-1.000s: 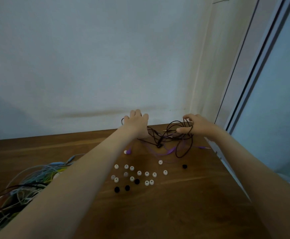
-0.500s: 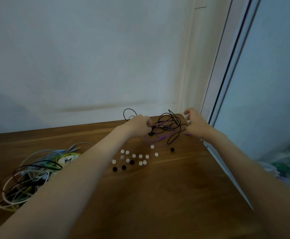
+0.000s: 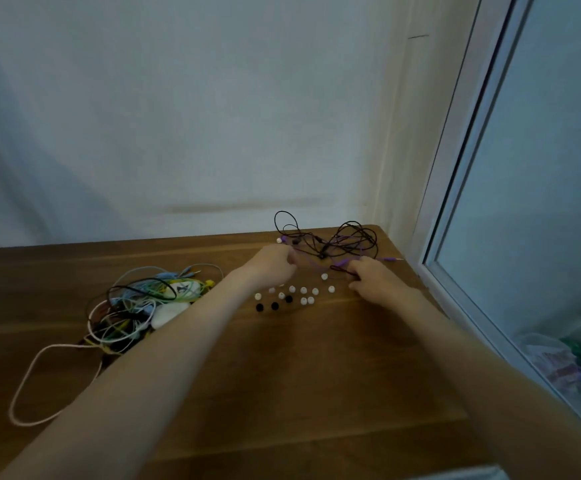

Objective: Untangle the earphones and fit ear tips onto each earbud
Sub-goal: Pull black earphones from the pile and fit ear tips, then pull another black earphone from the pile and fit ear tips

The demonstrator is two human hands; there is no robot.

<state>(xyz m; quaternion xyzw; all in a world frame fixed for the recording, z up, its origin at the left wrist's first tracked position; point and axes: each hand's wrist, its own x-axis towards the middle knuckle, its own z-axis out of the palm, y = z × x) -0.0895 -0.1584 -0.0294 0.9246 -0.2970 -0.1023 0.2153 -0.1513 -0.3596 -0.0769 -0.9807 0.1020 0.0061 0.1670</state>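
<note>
A tangle of black earphones (image 3: 349, 239) and purple earphones (image 3: 311, 264) lies at the far right corner of the wooden table (image 3: 282, 375). My left hand (image 3: 275, 263) is curled and grips the purple cable at the tangle's left side. My right hand (image 3: 368, 275) pinches cable at the tangle's near right side. Between my forearms, several white ear tips (image 3: 303, 290) and three black ear tips (image 3: 274, 305) are scattered on the wood. A white-tipped purple earbud (image 3: 279, 240) lies just beyond my left hand.
A heap of other coloured earphone cables (image 3: 136, 306) sits on the table's left, with a pale loop (image 3: 40, 386) trailing toward me. A white wall stands behind the table. A window frame (image 3: 455, 202) runs along the table's right edge.
Both hands came nearer and lower along the table; my right hand dropped from the top of the tangle to its near side. The view tilted down and shows more of the cable heap.
</note>
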